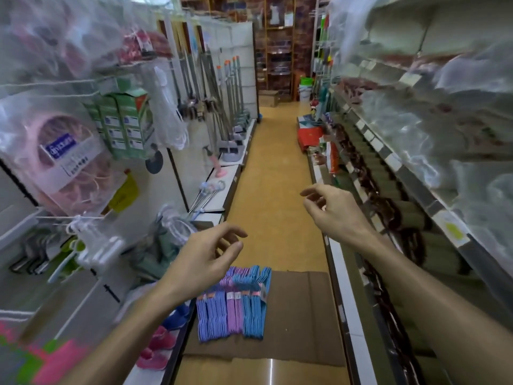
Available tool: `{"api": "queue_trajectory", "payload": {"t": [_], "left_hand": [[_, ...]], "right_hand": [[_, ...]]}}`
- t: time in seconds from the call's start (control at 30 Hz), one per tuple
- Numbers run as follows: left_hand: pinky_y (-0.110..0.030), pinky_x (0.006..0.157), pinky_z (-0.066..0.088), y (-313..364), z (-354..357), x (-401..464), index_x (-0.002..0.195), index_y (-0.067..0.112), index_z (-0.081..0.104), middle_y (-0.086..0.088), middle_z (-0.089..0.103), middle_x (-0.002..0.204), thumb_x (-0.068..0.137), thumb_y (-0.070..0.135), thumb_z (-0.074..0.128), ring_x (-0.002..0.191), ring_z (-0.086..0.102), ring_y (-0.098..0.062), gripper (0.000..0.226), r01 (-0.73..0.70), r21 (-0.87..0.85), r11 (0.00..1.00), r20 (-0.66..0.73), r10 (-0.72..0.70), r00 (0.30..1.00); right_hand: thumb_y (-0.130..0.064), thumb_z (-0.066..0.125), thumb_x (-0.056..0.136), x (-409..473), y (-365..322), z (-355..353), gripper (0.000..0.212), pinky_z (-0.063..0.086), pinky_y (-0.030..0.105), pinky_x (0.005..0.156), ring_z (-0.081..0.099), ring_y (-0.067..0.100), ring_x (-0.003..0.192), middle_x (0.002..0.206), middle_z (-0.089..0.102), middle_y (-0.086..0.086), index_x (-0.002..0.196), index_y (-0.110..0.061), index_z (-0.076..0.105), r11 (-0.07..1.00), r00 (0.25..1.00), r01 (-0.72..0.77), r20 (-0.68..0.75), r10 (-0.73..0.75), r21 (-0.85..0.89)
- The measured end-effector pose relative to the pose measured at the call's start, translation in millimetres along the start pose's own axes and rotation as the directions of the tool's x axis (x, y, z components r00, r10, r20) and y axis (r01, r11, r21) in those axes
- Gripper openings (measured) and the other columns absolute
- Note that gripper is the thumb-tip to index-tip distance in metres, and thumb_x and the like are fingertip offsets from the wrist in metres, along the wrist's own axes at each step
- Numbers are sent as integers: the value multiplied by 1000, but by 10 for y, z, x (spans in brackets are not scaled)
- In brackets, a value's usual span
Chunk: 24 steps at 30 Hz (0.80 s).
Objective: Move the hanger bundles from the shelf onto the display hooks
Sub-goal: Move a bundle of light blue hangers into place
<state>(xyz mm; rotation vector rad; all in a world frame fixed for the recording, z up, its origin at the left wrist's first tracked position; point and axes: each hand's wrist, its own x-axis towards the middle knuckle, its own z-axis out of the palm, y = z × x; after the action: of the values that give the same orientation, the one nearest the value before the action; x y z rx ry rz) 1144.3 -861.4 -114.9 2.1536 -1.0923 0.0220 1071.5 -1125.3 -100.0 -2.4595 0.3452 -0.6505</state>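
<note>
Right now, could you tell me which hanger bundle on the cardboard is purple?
The purple plastic hanger bundle in the middle; the bundles either side are blue.

A blue label [60,150] on the bagged pink hoop [69,157] bears blurred, unreadable white lettering.

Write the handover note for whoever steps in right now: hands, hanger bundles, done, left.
Left hand: loosely curled, holds nothing, above the bundles.
Right hand: loosely curled, holds nothing, raised over the aisle.
Hanger bundles: blue and purple, lying side by side on flattened cardboard on the floor, by the left shelving.
Done: no coloured bundle visible on a hook.
Left: pick up each bundle and hang it on the display hooks at left.
</note>
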Motion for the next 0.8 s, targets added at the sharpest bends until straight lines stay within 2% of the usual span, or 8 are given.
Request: {"api": "queue_trajectory", "payload": {"t": [0.13,0.23,0.37,0.47,0.63,0.8], "left_hand": [[-25,72,54,-454,263,344,112,25,65,10,68,91,95,22,61,86,64,-7,18,97,-19,995,-25,-98,995],[-24,72,53,-807,430,634,113,24,65,9,67,91,95,21,61,87,63,-8,19,143,-20,990,-31,-143,989],[-20,78,53,-1449,740,1009,117,26,62,10,66,95,95,21,58,88,62,-2,23,163,-12,987,-32,-163,986],[-18,78,52,-2036,1068,1216,118,25,60,9,65,96,95,19,58,90,60,0,24,173,-9,985,-18,-173,985],[-24,70,51,-3030,1705,1431,117,19,61,4,65,94,96,13,58,84,60,-6,22,238,-75,968,30,-236,971],[-23,71,50,-4085,2539,1550,115,27,60,13,62,92,97,20,57,82,61,-5,20,246,-48,968,118,-239,964]], "right_hand": [[-26,55,98,383,486,550,25,57,39,80,62,9,88,100,64,-7,119,-19,66,999,996,-48,78,48,-1],[-28,56,97,631,824,938,25,58,38,79,62,9,89,101,64,-8,119,-21,65,996,990,-88,112,88,-2],[-28,57,97,971,1281,1573,26,59,38,79,62,7,89,101,63,-9,122,-22,63,991,983,-130,135,127,12],[-27,56,98,1086,1634,2166,27,57,33,78,62,8,91,105,62,-6,124,-21,61,979,962,-204,193,195,27],[-24,56,98,1073,2200,3157,26,47,22,68,59,7,91,105,63,-3,123,-18,61,916,874,-397,327,359,56],[-22,55,98,1039,2948,4235,21,50,22,69,60,10,93,106,65,-5,117,-18,64,870,837,-492,300,458,42]]}}
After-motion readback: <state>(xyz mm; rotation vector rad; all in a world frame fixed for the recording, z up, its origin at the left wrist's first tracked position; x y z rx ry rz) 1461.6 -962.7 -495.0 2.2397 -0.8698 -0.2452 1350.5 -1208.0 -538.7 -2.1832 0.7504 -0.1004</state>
